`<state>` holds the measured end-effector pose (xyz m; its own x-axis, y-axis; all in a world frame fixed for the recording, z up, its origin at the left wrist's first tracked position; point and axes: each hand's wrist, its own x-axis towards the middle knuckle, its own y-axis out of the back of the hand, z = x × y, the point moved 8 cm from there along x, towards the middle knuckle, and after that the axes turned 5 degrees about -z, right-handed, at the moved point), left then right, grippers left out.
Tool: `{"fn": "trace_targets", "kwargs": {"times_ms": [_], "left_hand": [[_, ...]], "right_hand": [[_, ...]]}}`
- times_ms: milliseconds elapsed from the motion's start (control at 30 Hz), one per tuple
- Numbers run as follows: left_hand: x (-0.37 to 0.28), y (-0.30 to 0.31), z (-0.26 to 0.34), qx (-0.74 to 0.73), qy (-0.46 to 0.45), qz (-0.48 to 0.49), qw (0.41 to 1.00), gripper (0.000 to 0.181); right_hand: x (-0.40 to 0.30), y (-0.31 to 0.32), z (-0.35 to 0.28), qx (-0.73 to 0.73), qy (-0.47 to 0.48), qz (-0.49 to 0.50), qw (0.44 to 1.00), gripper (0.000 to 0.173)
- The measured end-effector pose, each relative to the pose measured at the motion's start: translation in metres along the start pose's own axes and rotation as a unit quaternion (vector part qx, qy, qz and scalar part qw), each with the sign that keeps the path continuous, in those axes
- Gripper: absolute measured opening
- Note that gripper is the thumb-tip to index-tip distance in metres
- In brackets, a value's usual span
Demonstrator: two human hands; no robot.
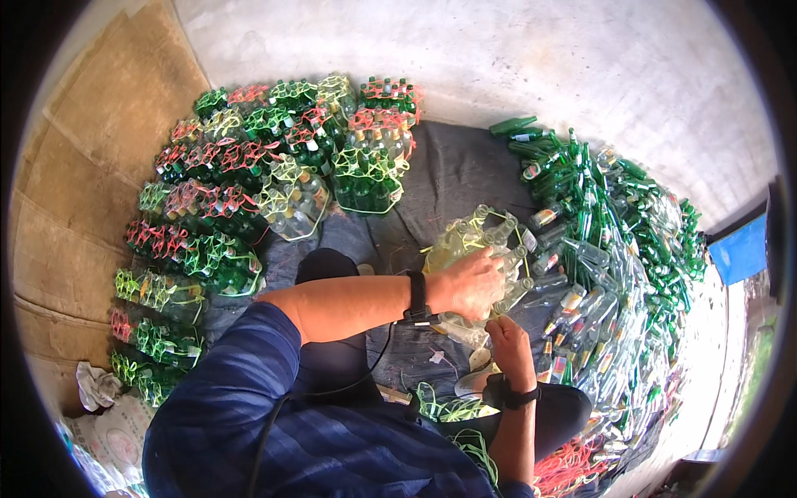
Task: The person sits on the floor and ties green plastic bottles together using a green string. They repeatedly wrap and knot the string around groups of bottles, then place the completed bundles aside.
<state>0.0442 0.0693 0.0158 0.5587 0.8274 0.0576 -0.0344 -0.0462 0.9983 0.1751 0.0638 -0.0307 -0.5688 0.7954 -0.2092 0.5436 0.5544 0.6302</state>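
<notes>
In front of me a bundle of clear glass bottles point(512, 256) is looped with yellow plastic strap point(525, 239). My left hand point(476, 283) lies over the near side of this bundle with curled fingers; what they grip is hidden. Just below it, my right hand point(514, 348) is closed, its thumb and fingertips pinching a bit of yellow strap at the bundle's near edge. The two hands are close together but apart. Bottle necks show along the bundle's far and right sides, while my left hand and forearm cover its middle.
Strapped bundles of green and clear bottles point(367, 180) stand in rows on the left. A large heap of loose bottles point(598, 249) lies at right. Loose green straps point(445, 404) and red straps point(570, 467) lie near my legs. Dark sheeting point(461, 162) covers the floor, below a pale wall point(467, 50).
</notes>
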Motion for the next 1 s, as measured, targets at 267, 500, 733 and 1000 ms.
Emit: {"fn": "trace_targets", "kwargs": {"times_ms": [267,500,733,1000], "left_hand": [[0.008,0.022,-0.008,-0.006,-0.013,-0.031,0.999,0.021],[-0.003,0.029,-0.032,-0.105,-0.015,0.014,0.994,0.011],[-0.004,0.03,-0.049,-0.154,-0.018,0.076,0.985,0.008],[-0.001,0.038,-0.057,-0.126,-0.001,0.095,0.987,0.013]], "right_hand": [[-0.003,0.003,-0.008,0.083,-0.005,0.016,0.996,0.027],[0.001,-0.005,-0.003,0.087,0.046,0.016,0.995,0.024],[-0.004,-0.006,-0.019,0.045,0.074,-0.006,0.996,0.019],[0.001,-0.037,-0.008,0.002,0.118,0.017,0.993,0.019]]}}
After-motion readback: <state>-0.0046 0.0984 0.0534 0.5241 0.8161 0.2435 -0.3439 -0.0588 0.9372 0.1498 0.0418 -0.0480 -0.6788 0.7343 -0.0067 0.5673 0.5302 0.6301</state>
